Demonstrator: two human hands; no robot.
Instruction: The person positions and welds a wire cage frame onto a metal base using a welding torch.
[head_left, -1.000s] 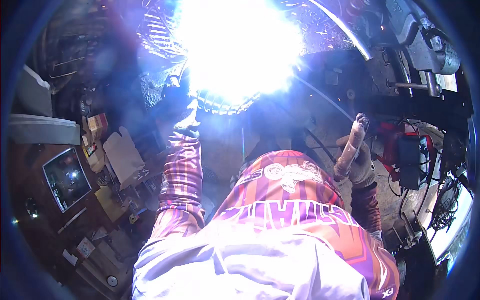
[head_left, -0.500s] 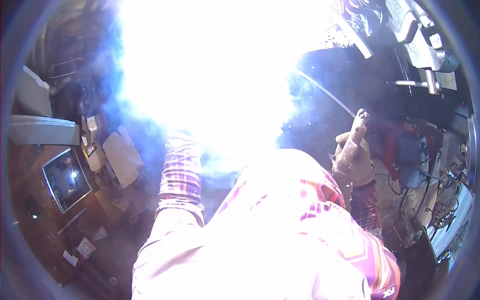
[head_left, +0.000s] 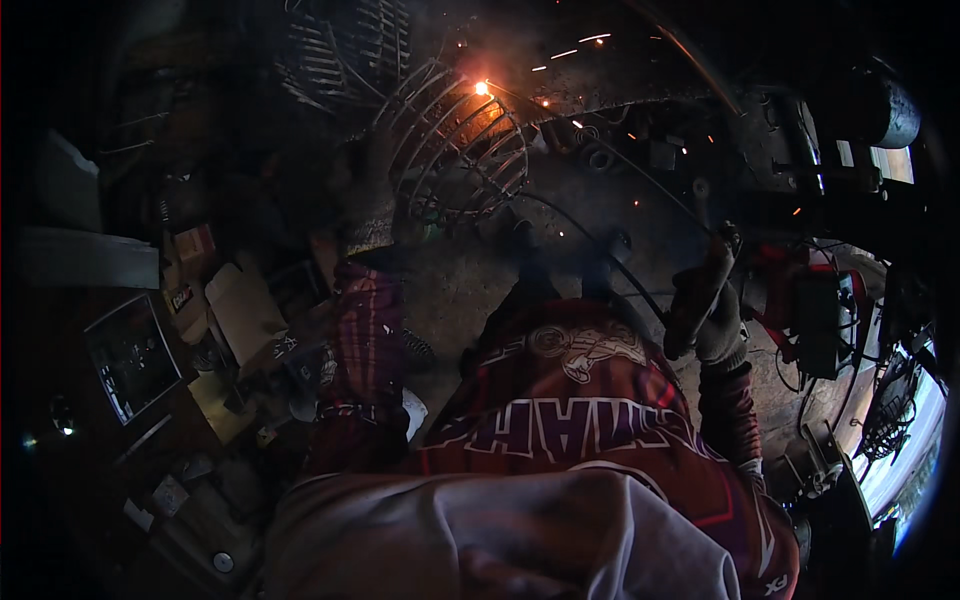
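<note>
My right hand (head_left: 705, 310), in a grey work glove, is closed around a welding electrode holder (head_left: 722, 242). From it a thin welding rod (head_left: 645, 175) slants up and left toward a glowing orange spot (head_left: 482, 88). That spot sits on the upper part of a rounded cage of bent metal bars (head_left: 460, 150). Alongside the cage's left side, my left forearm (head_left: 368, 315) reaches up in a red sleeve. My left hand (head_left: 372, 225) is beside the bars, but its fingers are lost in the dark. Sparks fly to the right of the glow.
Another barred metal piece (head_left: 345, 50) stands behind the cage. A black cable (head_left: 620, 265) curves across the floor. At left are an open cardboard box (head_left: 243, 315) and a dark framed panel (head_left: 133, 358). A red and black machine (head_left: 825, 310) stands at right.
The blinding white-blue arc has gone out, leaving a small orange glow and scattered sparks. The cage now shows. My right hand and the rod have hardly moved.
</note>
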